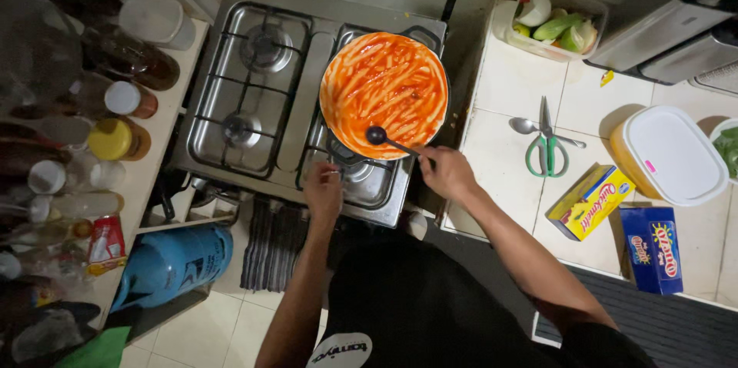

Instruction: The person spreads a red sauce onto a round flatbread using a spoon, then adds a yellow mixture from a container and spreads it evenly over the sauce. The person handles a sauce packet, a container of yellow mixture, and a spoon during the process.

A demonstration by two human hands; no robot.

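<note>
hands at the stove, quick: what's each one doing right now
Left hand: at the front edge of the stove, fingers curled; whether it grips anything cannot be told.
Right hand: closed on the black spoon resting in the pan of sauced pasta.

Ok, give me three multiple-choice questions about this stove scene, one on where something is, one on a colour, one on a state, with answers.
1. Where do the scissors lie?
A. on the tiled counter right of the stove
B. in the pan
C. on the floor

2. What colour are the scissor handles?
A. red
B. green
C. black

3. What is the right hand doing?
A. resting empty
B. lifting a lid
C. holding a dark spoon in the pan

Answers:
1. A, they sit beside a metal spoon on the counter.
2. B, both loops are green.
3. C, the dark spoon dips into the pan of red-sauced strips.
</note>
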